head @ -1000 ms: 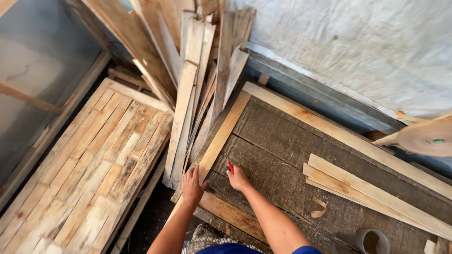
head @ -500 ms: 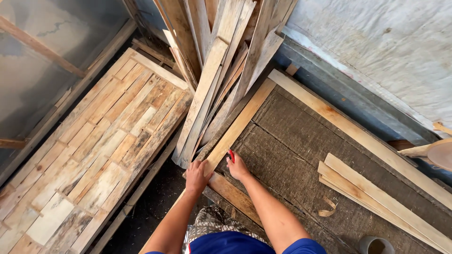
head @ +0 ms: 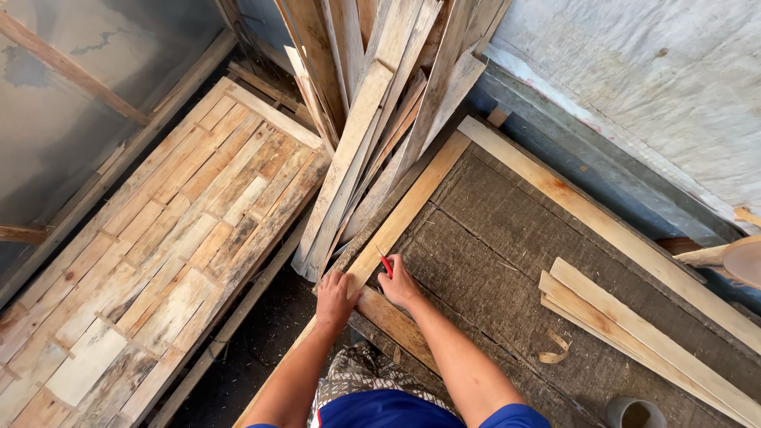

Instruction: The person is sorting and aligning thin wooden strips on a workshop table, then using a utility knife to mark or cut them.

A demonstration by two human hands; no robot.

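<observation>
While marking the long pale wooden slat — left hand spread flat, pinning its end. Right hand pinching a red pencil. Best kept pressed firmly — no slipping on the dark counter.

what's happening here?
A person leans over a dark workbench. The left hand presses down on the near end of a long wooden strip lying along the bench's edge. The right hand holds a red pencil against that strip. More slats lie to the right; loose boards lean behind.
</observation>
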